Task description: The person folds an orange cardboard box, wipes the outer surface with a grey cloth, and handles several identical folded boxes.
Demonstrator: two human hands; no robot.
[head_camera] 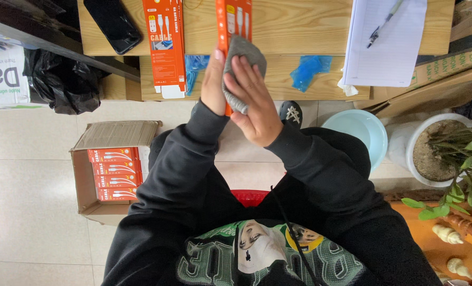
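Orange box [234,21]: I see it long, flat, upright above table edge [278,90]
Left hand [214,79]: clasps box
Right hand [257,103]: presses grey cloth [241,66] on box

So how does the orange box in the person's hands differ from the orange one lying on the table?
The held orange box is gripped by the left hand, while the right hand presses a grey cloth over it, hiding its lower part. The lying orange box rests flat on the wooden table, untouched and fully visible, its white end flap open. Both are slim orange cartons picturing white cables.
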